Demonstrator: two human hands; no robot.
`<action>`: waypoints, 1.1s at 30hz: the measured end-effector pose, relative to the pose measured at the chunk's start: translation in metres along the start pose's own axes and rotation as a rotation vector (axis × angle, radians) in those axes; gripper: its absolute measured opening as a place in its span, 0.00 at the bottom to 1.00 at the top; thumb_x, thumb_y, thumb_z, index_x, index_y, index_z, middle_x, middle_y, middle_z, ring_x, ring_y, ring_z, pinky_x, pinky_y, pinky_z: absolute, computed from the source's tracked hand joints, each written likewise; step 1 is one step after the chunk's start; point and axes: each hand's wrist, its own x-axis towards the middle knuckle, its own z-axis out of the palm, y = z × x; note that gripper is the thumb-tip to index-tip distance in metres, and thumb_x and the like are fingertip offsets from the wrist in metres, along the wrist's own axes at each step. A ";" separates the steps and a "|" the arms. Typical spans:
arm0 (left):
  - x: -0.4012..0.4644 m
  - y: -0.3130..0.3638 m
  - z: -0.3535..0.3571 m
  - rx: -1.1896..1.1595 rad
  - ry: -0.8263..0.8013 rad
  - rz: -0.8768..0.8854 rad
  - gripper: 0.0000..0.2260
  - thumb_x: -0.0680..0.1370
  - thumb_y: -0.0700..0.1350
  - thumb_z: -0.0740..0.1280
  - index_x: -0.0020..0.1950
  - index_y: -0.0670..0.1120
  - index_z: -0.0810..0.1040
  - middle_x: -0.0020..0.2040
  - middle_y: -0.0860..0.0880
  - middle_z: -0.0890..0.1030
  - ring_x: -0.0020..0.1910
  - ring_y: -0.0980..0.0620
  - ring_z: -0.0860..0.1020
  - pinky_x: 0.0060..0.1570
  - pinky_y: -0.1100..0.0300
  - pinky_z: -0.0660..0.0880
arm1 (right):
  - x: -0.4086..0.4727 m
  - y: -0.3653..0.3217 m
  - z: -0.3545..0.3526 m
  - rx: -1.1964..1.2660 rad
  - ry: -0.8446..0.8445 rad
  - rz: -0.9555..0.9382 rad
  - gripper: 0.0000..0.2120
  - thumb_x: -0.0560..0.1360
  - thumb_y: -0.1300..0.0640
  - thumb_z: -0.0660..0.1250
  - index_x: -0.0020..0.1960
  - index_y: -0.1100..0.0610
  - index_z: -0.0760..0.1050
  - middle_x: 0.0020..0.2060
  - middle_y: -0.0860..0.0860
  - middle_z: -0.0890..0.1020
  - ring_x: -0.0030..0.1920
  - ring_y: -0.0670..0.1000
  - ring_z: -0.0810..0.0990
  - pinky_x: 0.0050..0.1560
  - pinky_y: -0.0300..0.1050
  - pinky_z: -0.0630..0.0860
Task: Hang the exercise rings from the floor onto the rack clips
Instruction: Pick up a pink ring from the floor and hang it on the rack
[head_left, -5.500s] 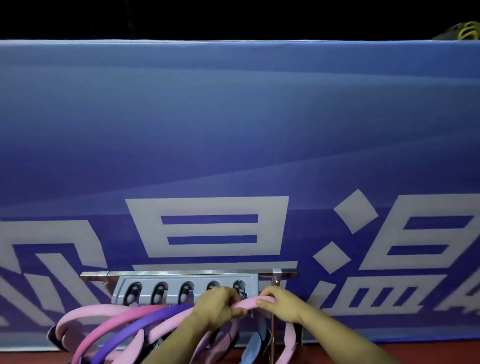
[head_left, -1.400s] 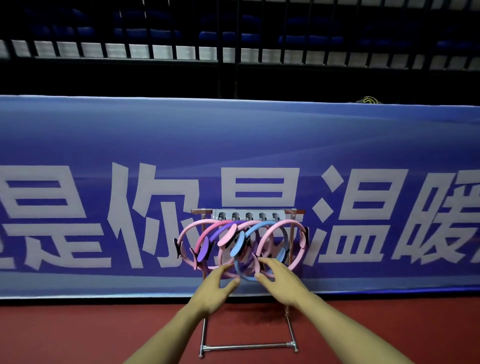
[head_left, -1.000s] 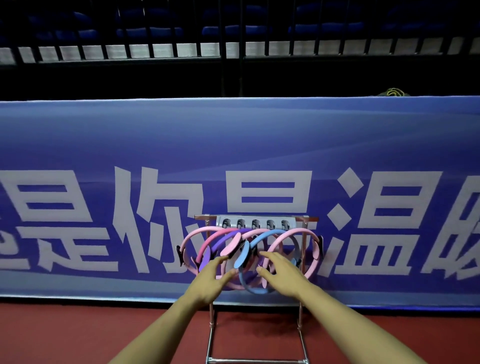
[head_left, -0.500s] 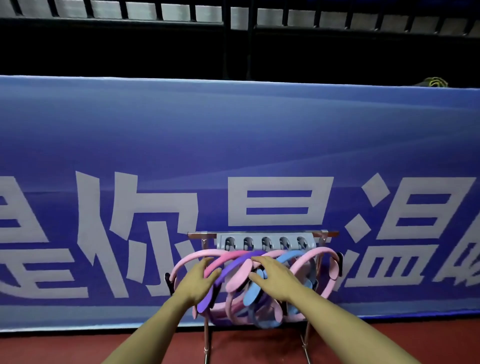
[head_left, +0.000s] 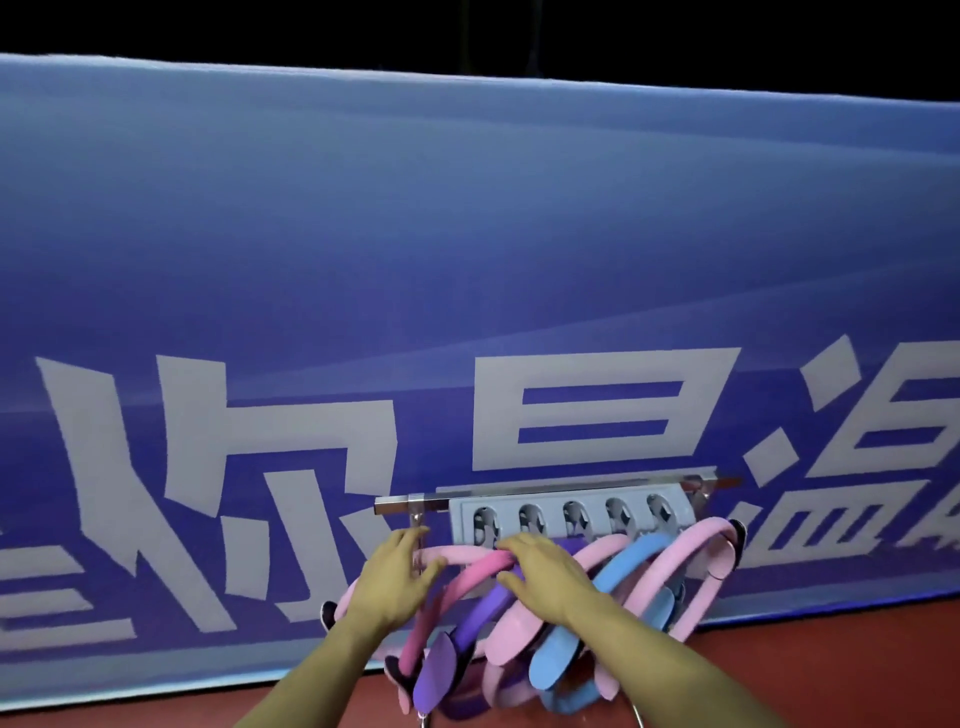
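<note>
With the padded pink, purple and blue exercise rings (head_left: 550, 618) hanging bunched under the grey five-clip rack (head_left: 569, 514), I rest my left hand (head_left: 390, 582) and right hand (head_left: 545, 577) on them, fingers spread and relaxed, probably steadying their swing.

Sports arena, blue courtside banner (head_left: 467, 260), red floor (head_left: 831, 649)
</note>
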 end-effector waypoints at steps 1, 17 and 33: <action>0.006 -0.002 0.004 0.006 -0.013 -0.012 0.26 0.79 0.61 0.64 0.74 0.51 0.70 0.70 0.50 0.75 0.68 0.48 0.74 0.65 0.50 0.72 | 0.009 0.001 0.003 -0.021 -0.019 -0.016 0.22 0.81 0.48 0.63 0.74 0.49 0.68 0.71 0.47 0.72 0.72 0.53 0.68 0.73 0.48 0.64; 0.049 0.001 0.047 0.193 -0.033 -0.119 0.17 0.78 0.60 0.67 0.63 0.53 0.76 0.59 0.54 0.80 0.61 0.49 0.77 0.59 0.52 0.70 | 0.057 0.025 0.017 -0.141 -0.130 -0.226 0.20 0.80 0.52 0.65 0.71 0.50 0.73 0.67 0.48 0.76 0.68 0.54 0.71 0.67 0.51 0.67; 0.039 0.031 0.037 0.129 -0.079 -0.243 0.15 0.75 0.61 0.68 0.49 0.52 0.71 0.46 0.54 0.77 0.46 0.49 0.74 0.46 0.56 0.71 | 0.052 0.026 0.007 -0.181 -0.152 -0.296 0.12 0.82 0.53 0.62 0.65 0.54 0.73 0.63 0.53 0.73 0.63 0.56 0.71 0.57 0.54 0.72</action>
